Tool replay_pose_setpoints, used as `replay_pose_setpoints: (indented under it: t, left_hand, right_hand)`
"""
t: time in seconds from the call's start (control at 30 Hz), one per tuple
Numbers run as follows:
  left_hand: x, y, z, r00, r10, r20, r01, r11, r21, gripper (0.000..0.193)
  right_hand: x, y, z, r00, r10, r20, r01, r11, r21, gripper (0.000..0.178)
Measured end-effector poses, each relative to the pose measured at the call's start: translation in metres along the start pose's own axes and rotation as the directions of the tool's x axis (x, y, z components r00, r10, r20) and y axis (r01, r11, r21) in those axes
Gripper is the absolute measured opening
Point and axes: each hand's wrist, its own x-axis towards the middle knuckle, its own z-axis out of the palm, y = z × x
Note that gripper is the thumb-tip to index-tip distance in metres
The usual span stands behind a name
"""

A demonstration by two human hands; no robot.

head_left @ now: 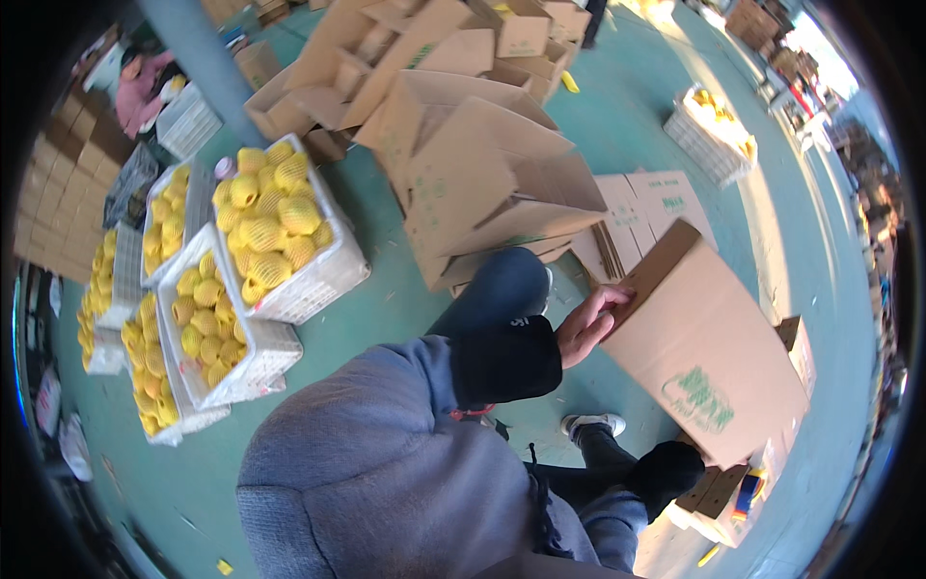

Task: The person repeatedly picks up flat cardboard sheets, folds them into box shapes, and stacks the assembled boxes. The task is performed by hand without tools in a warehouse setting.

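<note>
A brown cardboard box [714, 347] with a green print is tilted up at my right. My left hand [586, 324] is closed on its near upper edge, fingertips curled over the rim. My right arm ends in a black cuff [666, 475] at the box's lower end; the right hand itself is hidden behind the box. Below the box, beside that cuff, lie folded cardboard pieces [716, 492] and a small blue, yellow and red object [748, 490] that I cannot make out.
White crates [318, 285] of yellow net-wrapped fruit [265, 227] stand at the left. Open boxes [492, 183] pile up ahead, with flat cartons [656, 207] beside them. Another fruit crate [709, 145] sits far right. A person in pink [140, 96] sits near a blue post [198, 63].
</note>
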Motion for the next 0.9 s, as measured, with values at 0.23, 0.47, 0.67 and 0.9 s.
replay_pose_setpoints:
  t: [0.23,0.47,0.67,0.9]
  left_hand:
    - [-0.072,0.172,-0.117,0.997,0.053,0.057,-0.047,0.993,-0.109,0.098]
    - [-0.247,0.275,-0.268,0.974,-0.051,-0.223,-0.005,0.97,-0.244,0.054]
    - [-0.364,0.344,-0.291,0.836,0.014,-0.548,-0.091,0.989,-0.114,0.1]
    - [-0.463,0.391,-0.319,0.47,-0.351,-0.81,0.49,0.867,-0.091,0.051]
  right_hand:
    - [-0.131,-0.029,0.191,0.743,-0.228,0.629,0.206,0.973,0.109,0.069]
    - [-0.252,0.064,0.325,0.221,-0.175,0.959,0.167,0.976,0.14,0.063]
    - [-0.336,0.158,0.389,-0.218,-0.01,0.976,-0.093,0.996,-0.01,0.057]
    - [-0.417,0.204,0.408,-0.445,-0.061,0.893,-0.141,0.99,-0.003,0.045]
